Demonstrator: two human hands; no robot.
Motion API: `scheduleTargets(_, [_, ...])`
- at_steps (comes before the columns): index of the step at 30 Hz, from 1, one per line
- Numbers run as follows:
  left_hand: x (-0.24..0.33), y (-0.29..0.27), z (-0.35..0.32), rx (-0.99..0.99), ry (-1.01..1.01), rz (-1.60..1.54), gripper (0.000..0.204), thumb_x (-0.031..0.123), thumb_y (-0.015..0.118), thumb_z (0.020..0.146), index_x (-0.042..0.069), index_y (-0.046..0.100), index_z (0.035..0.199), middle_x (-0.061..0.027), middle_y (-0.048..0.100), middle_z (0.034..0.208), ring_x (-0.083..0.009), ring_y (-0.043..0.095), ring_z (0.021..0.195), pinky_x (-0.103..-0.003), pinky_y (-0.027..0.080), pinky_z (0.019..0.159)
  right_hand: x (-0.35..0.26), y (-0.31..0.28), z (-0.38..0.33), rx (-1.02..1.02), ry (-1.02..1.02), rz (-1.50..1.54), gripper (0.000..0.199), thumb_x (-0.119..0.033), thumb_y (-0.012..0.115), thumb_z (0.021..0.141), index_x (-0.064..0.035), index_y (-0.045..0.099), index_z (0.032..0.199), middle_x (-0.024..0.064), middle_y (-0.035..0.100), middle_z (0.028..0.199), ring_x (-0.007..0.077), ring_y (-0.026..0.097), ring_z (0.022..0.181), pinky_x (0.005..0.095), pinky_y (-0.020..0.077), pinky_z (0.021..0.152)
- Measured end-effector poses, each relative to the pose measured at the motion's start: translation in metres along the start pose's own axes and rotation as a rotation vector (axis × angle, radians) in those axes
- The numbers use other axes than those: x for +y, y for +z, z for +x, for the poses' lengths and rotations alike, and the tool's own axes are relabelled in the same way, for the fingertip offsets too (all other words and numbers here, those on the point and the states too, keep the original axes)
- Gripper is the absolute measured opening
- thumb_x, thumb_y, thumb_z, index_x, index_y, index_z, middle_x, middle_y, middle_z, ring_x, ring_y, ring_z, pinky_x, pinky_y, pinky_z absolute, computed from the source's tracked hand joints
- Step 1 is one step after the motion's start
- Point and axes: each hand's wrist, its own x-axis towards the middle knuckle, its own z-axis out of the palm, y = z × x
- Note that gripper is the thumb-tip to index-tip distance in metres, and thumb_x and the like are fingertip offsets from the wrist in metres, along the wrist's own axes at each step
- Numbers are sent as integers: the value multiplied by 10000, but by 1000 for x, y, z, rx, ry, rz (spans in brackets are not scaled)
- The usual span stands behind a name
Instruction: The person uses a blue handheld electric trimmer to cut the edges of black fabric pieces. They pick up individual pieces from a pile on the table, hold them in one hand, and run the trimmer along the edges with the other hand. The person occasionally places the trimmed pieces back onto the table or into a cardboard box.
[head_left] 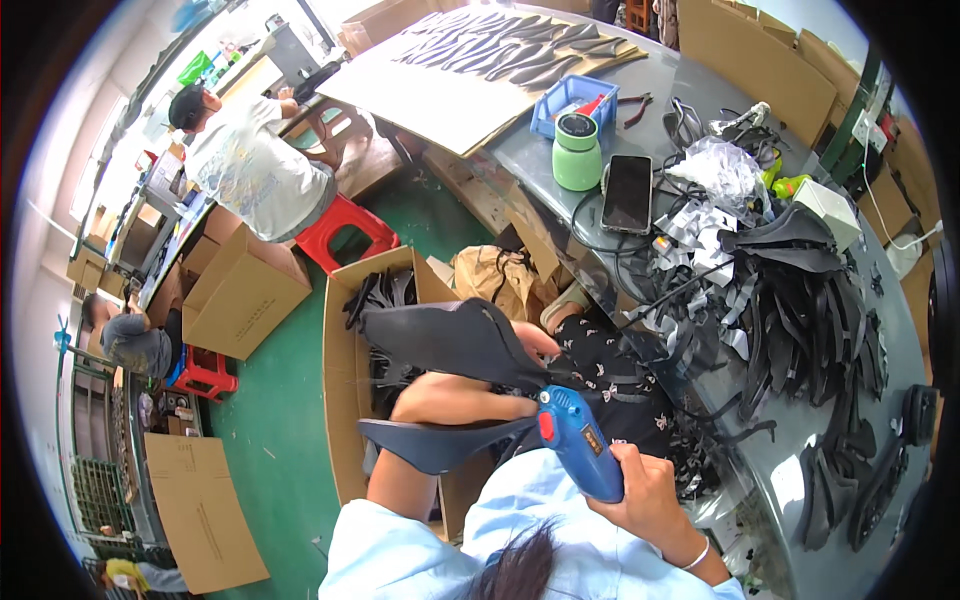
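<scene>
My left hand (455,398) grips a dark grey, curved, wing-shaped piece (440,335) above my lap. One broad lobe rises above the hand and another hangs below it; I cannot tell whether they are joined. My fingertips show behind the upper lobe, and the thumb points toward the tool. In my right hand (650,500) is a blue handheld power tool (580,445) with a red button. Its head meets the narrow right end of the grey piece, where the contact is partly hidden.
An open cardboard box (345,440) with dark pieces stands left of my lap. On the table at right lie a pile of similar dark pieces (800,310), white scraps, a phone (627,193), a green bottle (577,155) and a blue bin (545,112). A person (260,160) sits on a red stool.
</scene>
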Motion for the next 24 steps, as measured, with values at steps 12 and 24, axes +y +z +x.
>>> scheduleTargets(12, [-17, 48, 4, 842, 413, -557, 282, 82, 564, 811, 46, 461, 1071, -139, 514, 1047, -202, 516, 949, -317, 440, 848, 0, -3, 1, 15, 38, 25, 476, -152, 773, 615, 6, 504, 975, 132, 605, 644, 288, 621, 557, 357, 500, 536])
scheduleTargets(24, [-26, 76, 1, 852, 422, -556, 349, 67, 557, 758, 75, 445, 1089, -144, 486, 1082, -228, 522, 984, -372, 460, 875, -5, -6, 4, -10, 72, 143, 546, -201, 822, 623, 15, 475, 986, 132, 623, 718, 237, 656, 586, 311, 523, 550])
